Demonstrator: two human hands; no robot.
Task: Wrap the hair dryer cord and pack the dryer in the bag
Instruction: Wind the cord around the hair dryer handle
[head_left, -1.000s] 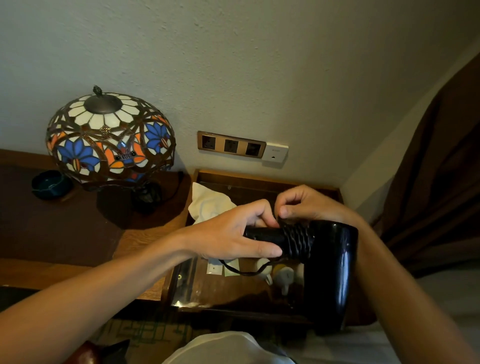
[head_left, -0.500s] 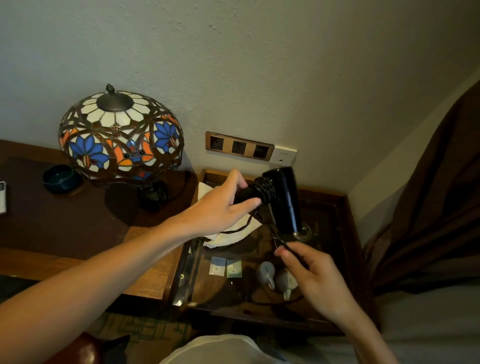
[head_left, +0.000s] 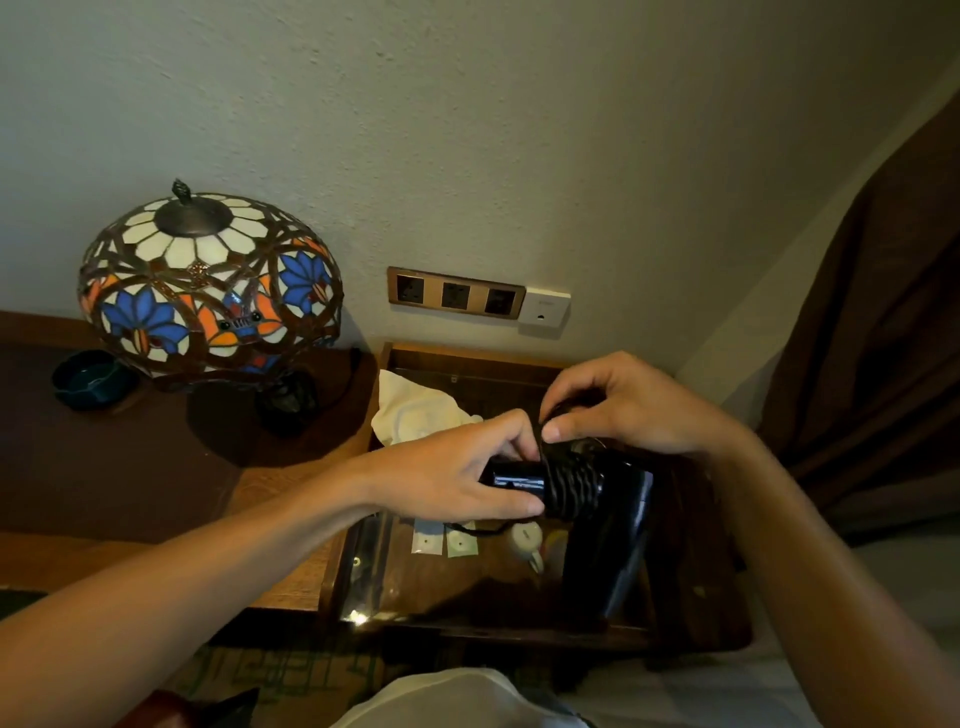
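Note:
A glossy black hair dryer (head_left: 608, 535) hangs over the glass-topped side table, barrel pointing down. My left hand (head_left: 457, 478) grips its handle (head_left: 517, 480). Several turns of black cord (head_left: 571, 486) are wound around the handle next to the barrel. My right hand (head_left: 623, 405) pinches the cord just above the coil, between thumb and fingers. A short loop of cord (head_left: 483, 530) droops below my left hand. A cream cloth bag (head_left: 415, 415) lies crumpled on the table's far left corner.
A stained-glass lamp (head_left: 208, 291) stands on the wooden desk to the left, beside a dark green bowl (head_left: 91, 376). Wall sockets (head_left: 457, 293) sit above the side table (head_left: 467, 587). Small sachets (head_left: 444, 540) and a white teapot (head_left: 524, 540) lie under the glass. A brown curtain (head_left: 883, 364) hangs on the right.
The dryer came down from upright near the wall toward me, its barrel now pointing down. My right hand rose from below the dryer to pinch the cord above the coil.

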